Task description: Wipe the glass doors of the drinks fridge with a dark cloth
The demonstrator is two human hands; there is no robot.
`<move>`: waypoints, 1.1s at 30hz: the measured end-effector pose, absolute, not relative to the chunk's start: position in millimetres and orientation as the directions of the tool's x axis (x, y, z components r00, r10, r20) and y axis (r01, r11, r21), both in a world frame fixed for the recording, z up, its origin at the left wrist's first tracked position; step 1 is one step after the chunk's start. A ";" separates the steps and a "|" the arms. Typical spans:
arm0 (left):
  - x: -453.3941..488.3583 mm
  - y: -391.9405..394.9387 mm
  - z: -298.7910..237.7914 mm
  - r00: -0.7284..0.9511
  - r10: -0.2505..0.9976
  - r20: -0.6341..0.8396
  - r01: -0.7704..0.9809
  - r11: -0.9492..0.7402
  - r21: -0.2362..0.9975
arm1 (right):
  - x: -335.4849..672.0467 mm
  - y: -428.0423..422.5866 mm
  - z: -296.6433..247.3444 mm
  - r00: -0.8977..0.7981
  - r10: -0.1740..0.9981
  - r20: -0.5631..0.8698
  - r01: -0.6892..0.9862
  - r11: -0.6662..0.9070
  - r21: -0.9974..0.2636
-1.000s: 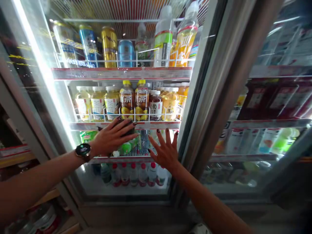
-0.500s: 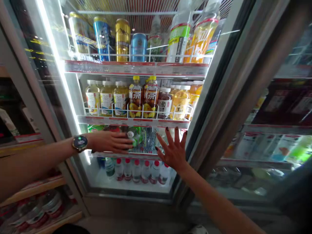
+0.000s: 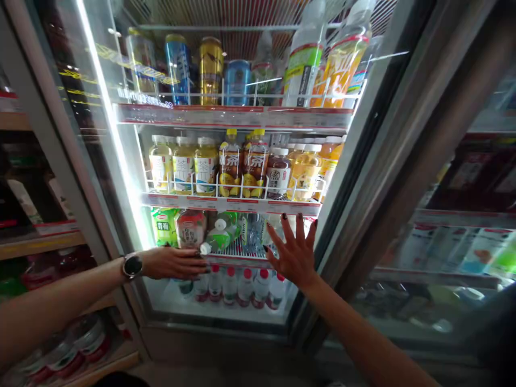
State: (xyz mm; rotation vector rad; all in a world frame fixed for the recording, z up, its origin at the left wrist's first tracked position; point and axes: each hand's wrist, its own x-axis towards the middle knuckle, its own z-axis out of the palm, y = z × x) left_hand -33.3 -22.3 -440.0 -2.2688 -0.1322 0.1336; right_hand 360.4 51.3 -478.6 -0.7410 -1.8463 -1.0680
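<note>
Left hand open, fingers together, holding nothing, just beside a green plastic bottle lying tilted on a white wire shelf. Right hand splayed, empty, apparently braced on a metal-framed glass cooler door. White wire rail fronts upright bottles, likely stopping them sliding.

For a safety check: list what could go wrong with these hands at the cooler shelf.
The green-tinted bottle lies on its side by the left hand, cap toward the shelf edge, so it might roll off. The spread right hand is close to the upright clear bottles and could tip them.
</note>
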 end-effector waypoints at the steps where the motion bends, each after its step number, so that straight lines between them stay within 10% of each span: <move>1: -44.0 -23.7 -422.0 0.982 0.186 -0.019 0.107 -0.644 -0.758 | 360.3 51.2 -478.4 -0.459 0.074 0.885 0.802 0.462 0.378; 8: -78.5 -21.3 -372.7 0.600 0.245 0.762 0.800 -0.158 -0.579 | 360.7 58.9 -485.1 -0.436 0.051 0.898 0.808 0.463 0.365; 14: -89.6 -43.6 -521.4 0.728 0.393 0.561 0.679 -0.308 -0.666 | 362.4 58.9 -487.1 -0.438 0.104 0.893 0.815 0.466 0.345; 18: -111.5 -56.5 -510.2 0.761 0.541 0.357 0.608 -0.405 -0.682 | 362.2 53.9 -483.4 -0.455 0.112 0.883 0.803 0.481 0.352; 25: -92.1 -27.3 -376.3 0.385 0.200 0.901 0.923 -0.104 -0.371 | 359.6 56.9 -484.8 -0.424 0.061 0.904 0.815 0.462 0.351; 33: -64.6 -49.0 -534.8 0.328 0.290 0.899 0.944 -0.127 -0.304 | 361.2 57.1 -483.8 -0.433 0.074 0.899 0.815 0.457 0.355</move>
